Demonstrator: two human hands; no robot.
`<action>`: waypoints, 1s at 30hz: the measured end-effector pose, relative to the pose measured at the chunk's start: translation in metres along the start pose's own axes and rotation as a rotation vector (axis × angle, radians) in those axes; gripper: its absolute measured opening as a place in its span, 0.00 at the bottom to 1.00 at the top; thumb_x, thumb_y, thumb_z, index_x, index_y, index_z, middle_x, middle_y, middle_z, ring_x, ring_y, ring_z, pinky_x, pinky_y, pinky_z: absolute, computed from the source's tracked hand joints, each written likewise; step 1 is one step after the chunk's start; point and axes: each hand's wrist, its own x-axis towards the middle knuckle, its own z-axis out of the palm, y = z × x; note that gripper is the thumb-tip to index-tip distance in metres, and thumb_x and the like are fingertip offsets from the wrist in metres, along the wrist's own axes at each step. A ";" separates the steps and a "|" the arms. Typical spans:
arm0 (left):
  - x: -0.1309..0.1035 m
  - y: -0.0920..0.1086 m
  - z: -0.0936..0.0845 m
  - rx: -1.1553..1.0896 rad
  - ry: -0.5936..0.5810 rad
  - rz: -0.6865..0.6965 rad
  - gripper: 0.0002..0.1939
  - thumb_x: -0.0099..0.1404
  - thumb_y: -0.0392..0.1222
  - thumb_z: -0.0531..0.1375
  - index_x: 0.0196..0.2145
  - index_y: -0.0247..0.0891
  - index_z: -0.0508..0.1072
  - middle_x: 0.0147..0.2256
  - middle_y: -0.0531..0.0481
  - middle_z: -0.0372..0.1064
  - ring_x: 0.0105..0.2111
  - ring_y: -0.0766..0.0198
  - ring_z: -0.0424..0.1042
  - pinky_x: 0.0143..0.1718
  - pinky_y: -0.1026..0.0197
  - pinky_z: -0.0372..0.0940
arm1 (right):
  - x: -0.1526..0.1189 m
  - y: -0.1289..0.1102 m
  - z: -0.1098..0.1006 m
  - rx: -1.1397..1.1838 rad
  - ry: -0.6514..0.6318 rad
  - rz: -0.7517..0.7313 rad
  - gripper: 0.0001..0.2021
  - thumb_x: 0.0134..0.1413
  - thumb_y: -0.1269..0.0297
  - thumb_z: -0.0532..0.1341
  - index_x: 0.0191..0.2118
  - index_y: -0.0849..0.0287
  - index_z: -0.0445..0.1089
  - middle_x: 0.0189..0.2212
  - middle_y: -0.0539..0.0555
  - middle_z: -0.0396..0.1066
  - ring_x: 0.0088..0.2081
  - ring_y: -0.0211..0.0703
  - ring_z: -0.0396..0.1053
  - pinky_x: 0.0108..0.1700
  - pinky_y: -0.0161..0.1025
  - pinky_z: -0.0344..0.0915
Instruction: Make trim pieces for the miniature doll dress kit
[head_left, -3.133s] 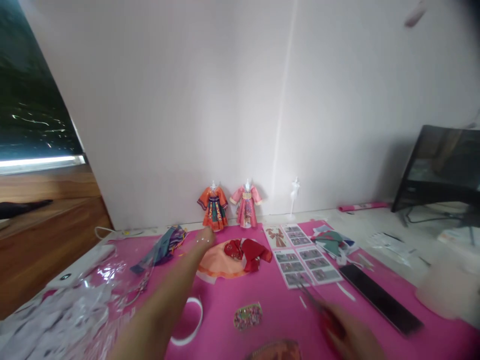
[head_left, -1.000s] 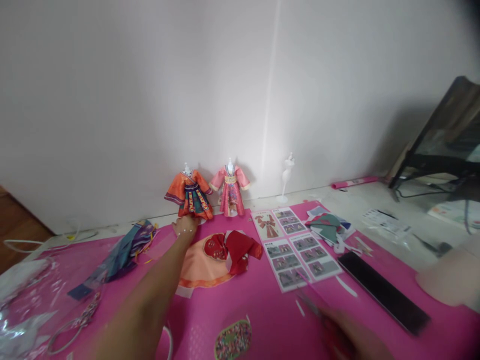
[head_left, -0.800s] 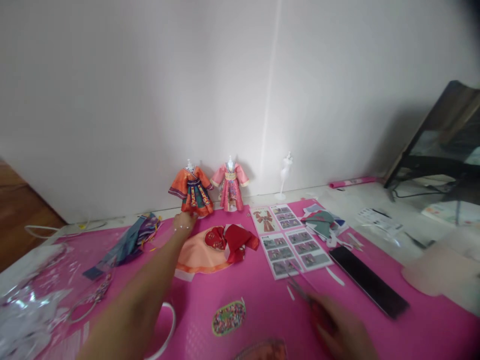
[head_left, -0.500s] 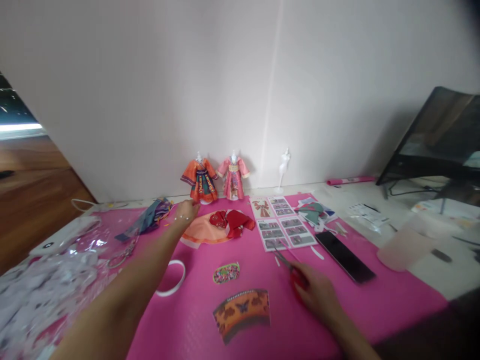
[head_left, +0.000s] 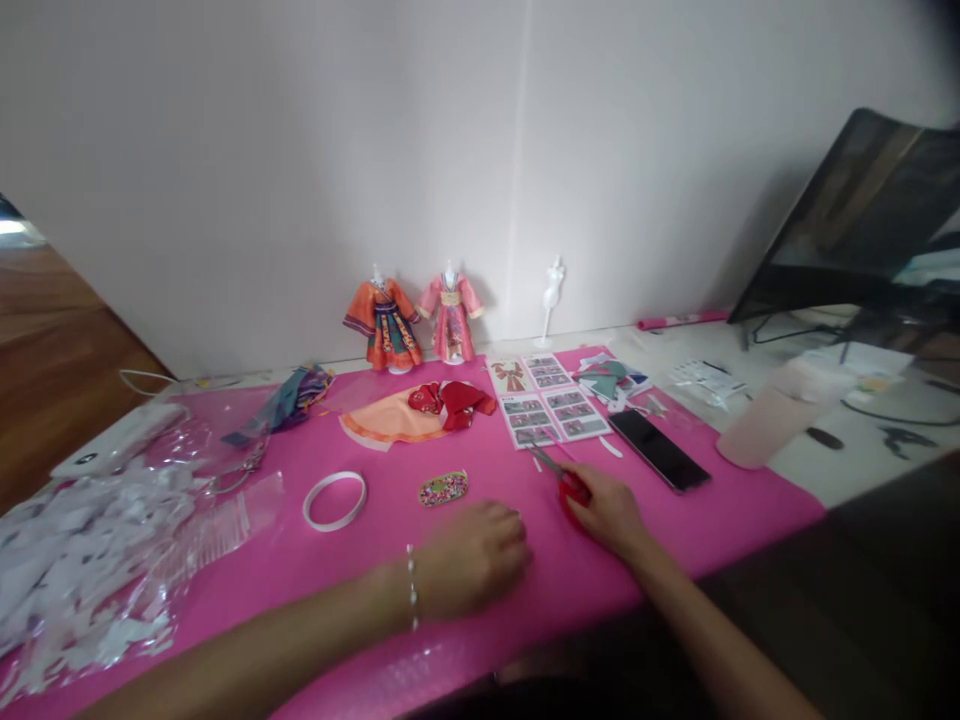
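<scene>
My left hand (head_left: 474, 562), a bracelet at its wrist, is low over the pink mat (head_left: 300, 600) with its fingers curled; what they hold, if anything, is hidden. My right hand (head_left: 606, 506) grips red-handled scissors (head_left: 571, 490), whose blades point toward the instruction sheet (head_left: 551, 400). Between the hands and the wall lie an oval patterned piece (head_left: 443, 488), a white ring (head_left: 334, 501) and peach and red cloth (head_left: 405, 414). The orange butterfly piece is not visible now.
Against the wall stand two dressed mannequins (head_left: 384, 325) (head_left: 451, 315) and a bare one (head_left: 553, 292). A phone (head_left: 660, 450), a pale bottle (head_left: 780, 410) and a monitor (head_left: 840, 220) are on the right. Plastic bags of white scraps (head_left: 90, 560) fill the left.
My left hand has come back from beside the orange-dressed mannequin to the near part of the mat. The butterfly piece has gone from sight. The view has shifted; the scissors remain in my right hand.
</scene>
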 end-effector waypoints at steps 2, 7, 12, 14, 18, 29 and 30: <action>-0.003 0.026 0.008 0.064 -0.052 0.082 0.07 0.68 0.38 0.56 0.33 0.37 0.71 0.32 0.48 0.71 0.33 0.59 0.68 0.42 0.54 0.64 | 0.000 0.002 0.001 -0.002 -0.005 0.007 0.16 0.55 0.65 0.57 0.50 0.56 0.70 0.36 0.53 0.75 0.34 0.44 0.72 0.36 0.38 0.67; -0.017 0.052 0.029 0.117 -0.082 0.113 0.18 0.69 0.52 0.54 0.45 0.35 0.73 0.43 0.42 0.74 0.42 0.55 0.71 0.48 0.51 0.62 | 0.001 0.001 -0.002 0.002 -0.025 0.032 0.17 0.55 0.65 0.57 0.51 0.57 0.69 0.35 0.53 0.75 0.32 0.42 0.71 0.35 0.36 0.67; -0.027 0.054 0.044 0.171 -0.062 0.050 0.23 0.70 0.54 0.51 0.51 0.35 0.71 0.52 0.40 0.71 0.51 0.51 0.70 0.52 0.51 0.59 | 0.002 -0.003 -0.007 0.004 -0.046 0.031 0.16 0.57 0.65 0.57 0.50 0.57 0.69 0.36 0.54 0.75 0.33 0.42 0.72 0.36 0.37 0.67; -0.027 0.054 0.046 0.171 -0.067 -0.002 0.25 0.70 0.55 0.51 0.52 0.33 0.70 0.54 0.38 0.69 0.52 0.49 0.69 0.53 0.50 0.60 | 0.002 -0.002 -0.008 -0.001 -0.042 0.028 0.15 0.56 0.65 0.58 0.49 0.58 0.69 0.35 0.53 0.75 0.32 0.42 0.72 0.35 0.37 0.66; -0.026 0.049 0.046 0.140 -0.104 -0.080 0.31 0.66 0.62 0.52 0.53 0.31 0.69 0.57 0.33 0.64 0.55 0.42 0.67 0.54 0.46 0.59 | 0.002 0.000 -0.007 -0.004 -0.059 0.036 0.15 0.56 0.65 0.58 0.50 0.57 0.69 0.32 0.52 0.73 0.31 0.41 0.70 0.33 0.36 0.66; -0.036 0.031 0.065 0.069 -0.167 -0.221 0.38 0.63 0.67 0.51 0.57 0.33 0.66 0.58 0.31 0.63 0.54 0.36 0.67 0.49 0.40 0.63 | 0.002 0.001 -0.011 -0.029 -0.077 0.026 0.17 0.55 0.67 0.58 0.51 0.56 0.68 0.35 0.52 0.73 0.32 0.39 0.71 0.36 0.36 0.68; -0.037 0.030 0.065 0.085 -0.155 -0.217 0.37 0.63 0.67 0.51 0.57 0.33 0.67 0.57 0.32 0.64 0.52 0.37 0.68 0.48 0.40 0.63 | 0.002 0.000 -0.011 -0.029 -0.077 0.029 0.16 0.55 0.67 0.59 0.50 0.56 0.68 0.34 0.52 0.73 0.31 0.39 0.71 0.35 0.35 0.68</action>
